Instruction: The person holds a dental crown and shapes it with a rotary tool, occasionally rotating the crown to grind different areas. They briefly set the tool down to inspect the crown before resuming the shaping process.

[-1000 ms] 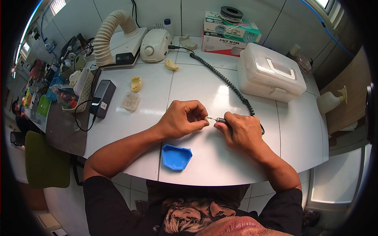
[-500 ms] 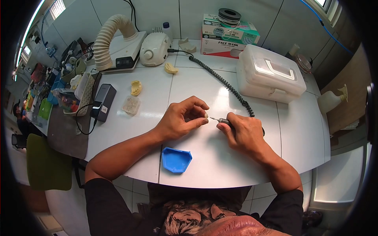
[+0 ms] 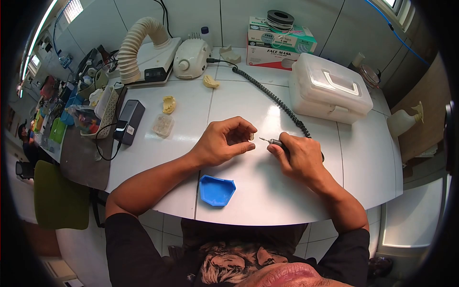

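Nearest the person, just below the two hands, a blue tray (image 3: 216,190) lies on the white table (image 3: 267,201), close to its front edge. Above it the left hand (image 3: 224,142) is curled, its thumb and fingertips pinching a small pale piece (image 3: 251,137). The right hand (image 3: 299,155) is closed around a dark handpiece (image 3: 278,142), whose thin metal tip points left at the piece and stops just short of it; the two hands are near each other but apart.

From the right hand a coiled black cord (image 3: 275,99) runs up and away to a white control unit (image 3: 191,58) at the far side of the table. Beyond the right hand stands a white plastic case (image 3: 330,89) with a handle. Beyond the left hand lie a small clear container (image 3: 162,125), a yellowish dental cast (image 3: 169,104) and a black device (image 3: 129,122). Farther back are a ribbed suction hose (image 3: 135,45) and a face mask box (image 3: 279,45) against the white wall. To the far left a second bench is crowded with small tools.
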A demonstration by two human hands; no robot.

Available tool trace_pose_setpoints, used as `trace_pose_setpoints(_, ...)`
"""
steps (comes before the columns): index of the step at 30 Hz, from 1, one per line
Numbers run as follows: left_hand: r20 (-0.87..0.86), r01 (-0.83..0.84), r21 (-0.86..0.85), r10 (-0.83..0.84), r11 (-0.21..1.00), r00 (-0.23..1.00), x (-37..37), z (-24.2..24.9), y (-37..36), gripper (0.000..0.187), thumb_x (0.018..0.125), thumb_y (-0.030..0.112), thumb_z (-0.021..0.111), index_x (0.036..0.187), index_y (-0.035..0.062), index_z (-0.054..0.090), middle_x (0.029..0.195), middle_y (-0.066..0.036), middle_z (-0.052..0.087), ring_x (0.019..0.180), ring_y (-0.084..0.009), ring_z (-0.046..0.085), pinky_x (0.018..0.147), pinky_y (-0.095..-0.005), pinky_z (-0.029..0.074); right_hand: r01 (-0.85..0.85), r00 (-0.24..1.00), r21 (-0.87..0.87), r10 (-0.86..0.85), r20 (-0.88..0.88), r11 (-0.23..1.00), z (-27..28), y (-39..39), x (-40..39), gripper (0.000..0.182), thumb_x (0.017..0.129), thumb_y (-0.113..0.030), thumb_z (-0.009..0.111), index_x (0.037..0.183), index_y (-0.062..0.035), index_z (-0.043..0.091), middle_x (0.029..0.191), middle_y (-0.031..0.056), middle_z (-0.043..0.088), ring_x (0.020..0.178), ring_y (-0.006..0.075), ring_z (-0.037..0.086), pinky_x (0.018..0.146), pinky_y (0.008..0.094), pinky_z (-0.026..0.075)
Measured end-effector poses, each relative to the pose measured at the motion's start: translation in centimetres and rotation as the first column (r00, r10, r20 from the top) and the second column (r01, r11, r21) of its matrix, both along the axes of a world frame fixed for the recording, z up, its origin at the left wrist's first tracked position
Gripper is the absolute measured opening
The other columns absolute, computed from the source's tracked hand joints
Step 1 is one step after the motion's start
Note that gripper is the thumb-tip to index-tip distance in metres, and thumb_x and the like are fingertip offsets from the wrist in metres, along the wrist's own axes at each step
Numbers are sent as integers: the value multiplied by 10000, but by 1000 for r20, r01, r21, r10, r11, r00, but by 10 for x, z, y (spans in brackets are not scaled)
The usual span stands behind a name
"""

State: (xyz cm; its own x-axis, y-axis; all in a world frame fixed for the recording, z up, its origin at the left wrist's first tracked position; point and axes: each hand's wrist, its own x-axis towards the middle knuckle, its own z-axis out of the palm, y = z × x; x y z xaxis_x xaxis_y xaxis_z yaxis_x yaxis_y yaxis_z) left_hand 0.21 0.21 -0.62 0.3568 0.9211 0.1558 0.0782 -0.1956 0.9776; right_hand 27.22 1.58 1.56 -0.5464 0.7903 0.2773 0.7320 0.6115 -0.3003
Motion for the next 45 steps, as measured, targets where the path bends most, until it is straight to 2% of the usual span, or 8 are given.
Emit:
trace_pose_setpoints(8,-70,-22,-28,20,999,997,0,3,-2,262,984,25,809,1229,-7,724,1007,-20,736,924,-76,704,855,-243,578,0,1000,-19,1,20,1000,4,-1,-1,459,1041,-466,703,832,-61,651,655,154,674,607,387,682,571,490,512)
trace_pose_setpoints(14,-44,-32,16,33,999,998,0,-1,-1,278,972,31,814,1237,-7,739,1010,-23,741,935,-70,701,839,-234,576,-35,997,36,38,-66,999,-1,2,0,430,1022,-439,737,831,-64,648,685,147,689,610,380,680,568,481,511)
trace_pose_setpoints(18,-73,-31,24,33,999,997,0,4,-3,279,975,44,814,1242,-1,742,1004,-24,753,929,-70,706,837,-232,577,28,999,66,-26,-37,997,1,9,4,411,1021,-427,740,842,-68,649,709,157,695,629,392,680,583,494,506)
trace_pose_setpoints(22,-48,-40,1,40,999,998,-1,3,-3,254,990,53,806,1228,-5,738,1019,-37,766,952,-84,732,860,-242,594,69,997,69,-67,-43,995,-1,15,7,422,1027,-431,733,847,-59,644,717,171,694,651,420,678,609,512,512)
trace_pose_setpoints(27,-60,-62,20,63,998,996,1,5,-5,245,1004,50,791,1234,-15,737,1063,-59,786,1003,-111,760,904,-261,611,27,996,108,-18,-88,994,-2,10,5,425,1037,-433,721,846,-61,644,709,162,690,643,399,683,604,497,515)
trace_pose_setpoints(33,-30,-15,-20,14,1000,999,-2,-2,-2,266,1014,45,777,1269,-19,742,1091,-72,800,1028,-114,757,925,-265,609,-1,988,122,20,-156,993,2,4,3,406,1046,-419,716,859,-67,642,698,146,683,616,377,674,573,475,500)
trace_pose_setpoints(38,44,-3,2,3,1000,999,-1,-1,-1,152,1008,17,777,1125,0,681,1213,-146,784,1098,-149,754,927,-290,626,-1,959,150,43,-279,989,6,3,4,395,1052,-406,712,856,-73,632,680,124,665,565,347,645,539,448,474)
trace_pose_setpoints(45,15,20,12,-20,1000,1000,0,2,-8,198,984,0,802,1134,-5,673,1177,-138,788,1078,-177,776,956,-321,647,-23,983,112,42,-179,994,4,-1,3,411,1052,-428,701,854,-74,631,687,131,672,587,365,656,546,468,480)
